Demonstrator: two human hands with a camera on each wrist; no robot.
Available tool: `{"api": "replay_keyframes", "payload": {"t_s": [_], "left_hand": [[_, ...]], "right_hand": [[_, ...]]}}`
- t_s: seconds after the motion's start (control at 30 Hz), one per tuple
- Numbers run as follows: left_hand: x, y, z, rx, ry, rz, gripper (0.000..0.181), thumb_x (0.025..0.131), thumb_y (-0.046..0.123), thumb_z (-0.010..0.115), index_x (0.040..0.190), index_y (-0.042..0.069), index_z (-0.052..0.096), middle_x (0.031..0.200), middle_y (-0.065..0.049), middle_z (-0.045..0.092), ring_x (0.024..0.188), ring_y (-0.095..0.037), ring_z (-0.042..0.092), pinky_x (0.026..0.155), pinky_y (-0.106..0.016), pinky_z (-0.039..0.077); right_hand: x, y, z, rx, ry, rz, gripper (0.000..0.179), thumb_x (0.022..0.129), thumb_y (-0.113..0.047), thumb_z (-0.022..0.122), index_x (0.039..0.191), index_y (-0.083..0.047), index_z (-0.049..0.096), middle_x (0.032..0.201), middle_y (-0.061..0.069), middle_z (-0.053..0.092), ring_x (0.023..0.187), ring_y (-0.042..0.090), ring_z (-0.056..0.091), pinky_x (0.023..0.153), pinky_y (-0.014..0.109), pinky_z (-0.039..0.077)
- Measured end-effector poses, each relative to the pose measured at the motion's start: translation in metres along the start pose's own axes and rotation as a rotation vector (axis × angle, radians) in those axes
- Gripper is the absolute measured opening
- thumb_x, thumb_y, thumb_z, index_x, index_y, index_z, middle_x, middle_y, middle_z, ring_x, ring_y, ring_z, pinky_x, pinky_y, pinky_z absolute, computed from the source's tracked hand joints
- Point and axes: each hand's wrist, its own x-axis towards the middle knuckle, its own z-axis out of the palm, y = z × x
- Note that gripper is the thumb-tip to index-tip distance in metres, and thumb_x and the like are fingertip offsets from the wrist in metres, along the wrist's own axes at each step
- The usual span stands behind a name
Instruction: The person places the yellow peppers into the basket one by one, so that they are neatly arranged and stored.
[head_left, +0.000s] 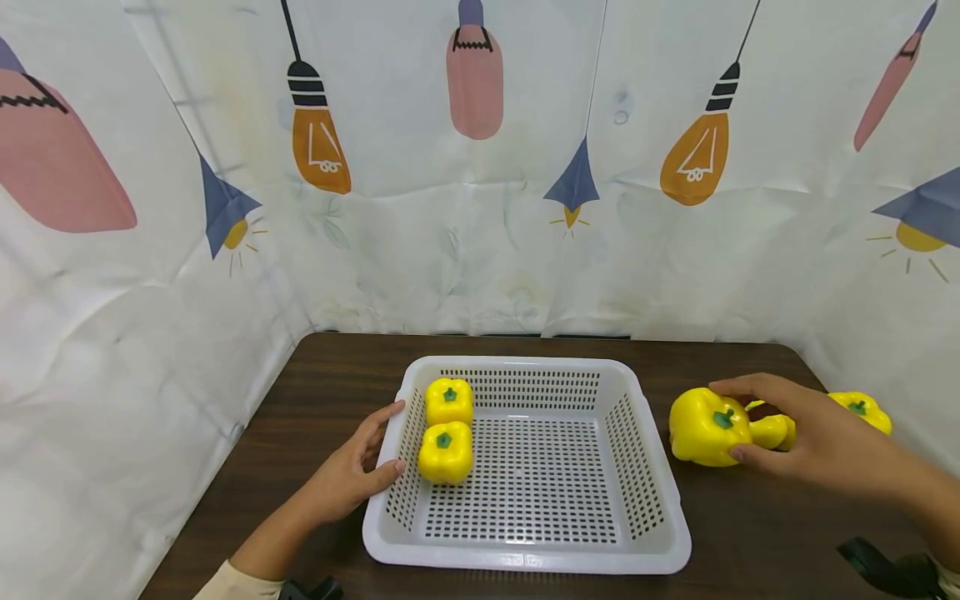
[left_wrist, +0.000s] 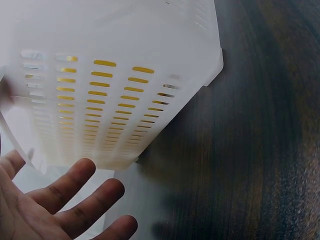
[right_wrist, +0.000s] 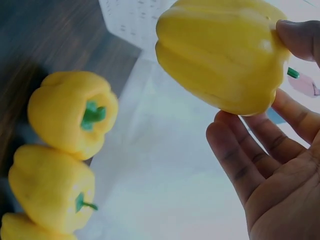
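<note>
My right hand (head_left: 813,437) pinches a yellow bell pepper (head_left: 699,427) between thumb and fingers, just right of the white basket (head_left: 528,560). In the right wrist view this bell pepper (right_wrist: 217,55) is held up, its green stem toward the palm. My left hand (head_left: 348,467) touches the basket's left rim with thumb and a fingertip; its other fingers (left_wrist: 95,205) lie loosely extended beside the slotted wall in the left wrist view. Two yellow bell peppers, a far one (head_left: 448,402) and a near one (head_left: 446,454), stand inside along the left wall, stems up.
More yellow bell peppers (right_wrist: 72,115) sit in a row on the dark wooden table (head_left: 300,417), right of the basket; my right hand partly covers them in the head view. A white patterned sheet (head_left: 465,250) hangs behind the table and at both sides.
</note>
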Motion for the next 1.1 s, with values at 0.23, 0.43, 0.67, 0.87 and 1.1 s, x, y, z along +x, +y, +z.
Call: {"api": "replay_keyframes", "payload": {"t_s": [0.23, 0.43, 0.67, 0.87, 1.1], "left_hand": [[0.001, 0.001, 0.0, 0.007, -0.001, 0.003, 0.081, 0.098, 0.018, 0.066, 0.162, 0.02, 0.016, 0.147, -0.034, 0.044, 0.109, -0.037, 0.066, 0.071, -0.037, 0.062], [0.001, 0.0, 0.0, 0.0, -0.004, 0.0, 0.082, 0.098, 0.018, 0.066, 0.162, 0.02, 0.016, 0.147, -0.033, 0.044, 0.108, -0.037, 0.066, 0.071, -0.037, 0.062], [0.001, -0.002, 0.0, -0.008, -0.016, 0.01, 0.081, 0.099, 0.018, 0.065, 0.162, 0.022, 0.015, 0.149, -0.034, 0.042, 0.113, -0.039, 0.064, 0.072, -0.036, 0.062], [0.001, -0.002, 0.0, -0.013, -0.021, 0.018, 0.08, 0.1, 0.018, 0.064, 0.162, 0.021, 0.014, 0.149, -0.034, 0.041, 0.113, -0.039, 0.064, 0.072, -0.036, 0.062], [0.0, -0.002, 0.0, -0.024, -0.023, 0.018, 0.08, 0.1, 0.017, 0.064, 0.163, 0.021, 0.014, 0.148, -0.034, 0.041, 0.112, -0.039, 0.064, 0.071, -0.037, 0.062]], "right_hand": [[0.013, -0.014, 0.001, 0.051, -0.029, -0.031, 0.069, 0.079, -0.023, 0.091, 0.14, -0.028, 0.058, 0.132, -0.012, 0.061, 0.103, 0.006, 0.063, 0.085, 0.015, 0.051], [0.021, -0.023, 0.007, 0.111, -0.064, -0.012, 0.066, 0.082, -0.025, 0.088, 0.14, -0.029, 0.057, 0.131, -0.013, 0.061, 0.102, 0.008, 0.064, 0.083, 0.022, 0.055], [0.028, -0.034, 0.016, 0.166, -0.115, 0.048, 0.061, 0.086, -0.037, 0.084, 0.139, -0.032, 0.056, 0.13, -0.013, 0.06, 0.102, 0.009, 0.064, 0.08, 0.027, 0.058], [0.032, -0.044, 0.024, 0.133, -0.131, 0.09, 0.063, 0.084, -0.045, 0.084, 0.139, -0.037, 0.055, 0.128, -0.017, 0.06, 0.103, 0.008, 0.062, 0.081, 0.029, 0.057], [0.036, -0.05, 0.035, 0.204, -0.166, 0.055, 0.064, 0.084, -0.043, 0.084, 0.14, -0.029, 0.055, 0.133, -0.011, 0.058, 0.106, 0.011, 0.061, 0.086, 0.028, 0.057]]}}
